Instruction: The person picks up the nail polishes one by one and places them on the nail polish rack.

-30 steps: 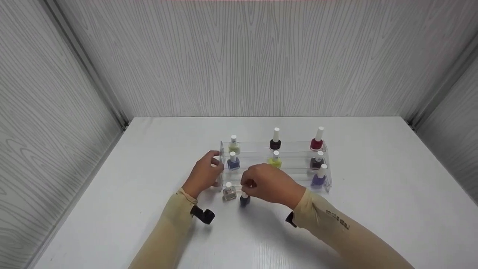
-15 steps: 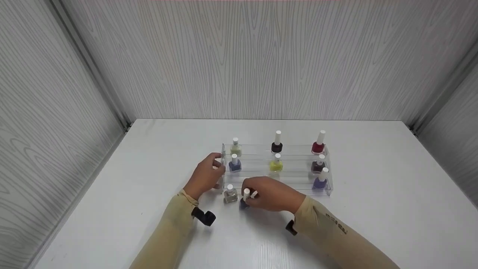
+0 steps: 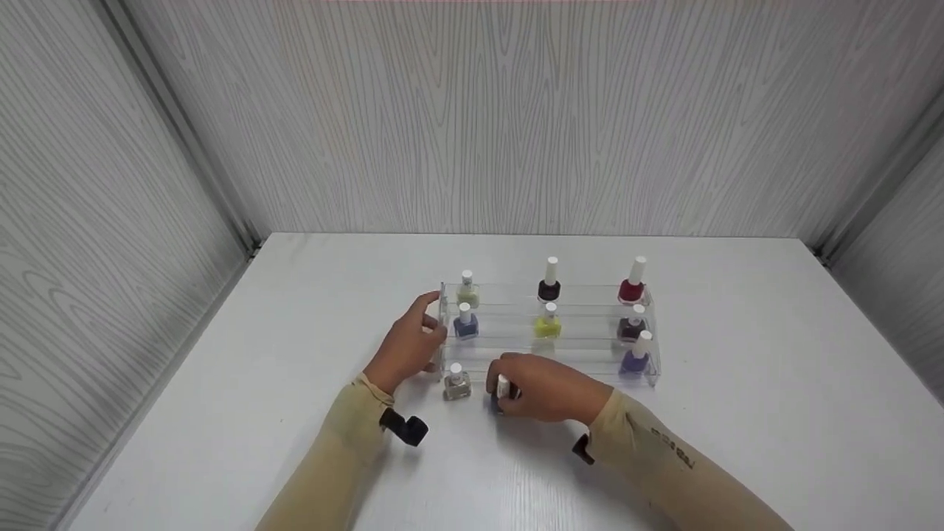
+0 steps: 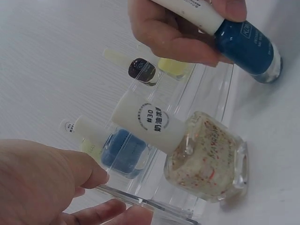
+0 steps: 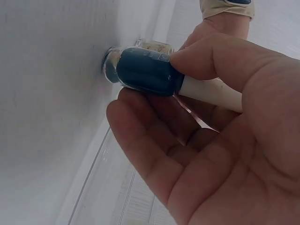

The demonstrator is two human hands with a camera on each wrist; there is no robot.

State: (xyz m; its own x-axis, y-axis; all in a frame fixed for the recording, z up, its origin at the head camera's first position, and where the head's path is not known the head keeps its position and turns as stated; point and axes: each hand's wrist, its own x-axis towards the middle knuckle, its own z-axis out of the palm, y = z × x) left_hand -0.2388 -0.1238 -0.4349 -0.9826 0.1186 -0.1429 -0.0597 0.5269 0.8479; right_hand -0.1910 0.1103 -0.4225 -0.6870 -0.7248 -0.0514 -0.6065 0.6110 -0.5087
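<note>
My right hand (image 3: 549, 387) holds a dark blue nail polish bottle (image 4: 248, 49) with a white cap, thumb on one side and fingers on the other. The bottle is upright, low at the front of a clear stepped display rack (image 3: 505, 324); whether its base touches the table I cannot tell. My left hand (image 3: 404, 343) grips the rack's left side panel between its digits. A glitter nail polish bottle (image 4: 206, 159) stands on the table before the rack's left front corner. In the head view my right fingers partly hide the dark blue bottle.
On the rack stand pale yellow (image 3: 467, 293), blue (image 3: 465, 326), black (image 3: 549, 290), bright yellow (image 3: 547, 327), red (image 3: 631, 290), dark (image 3: 631, 328) and purple (image 3: 635, 361) nail polish bottles. White table (image 3: 737, 398) surrounds it, with a grained back wall (image 3: 516, 118) behind.
My right hand has shifted from the dark blue bottle's cap to a lower hold and moved the bottle slightly right, away from the glitter bottle. My left hand stays at the rack.
</note>
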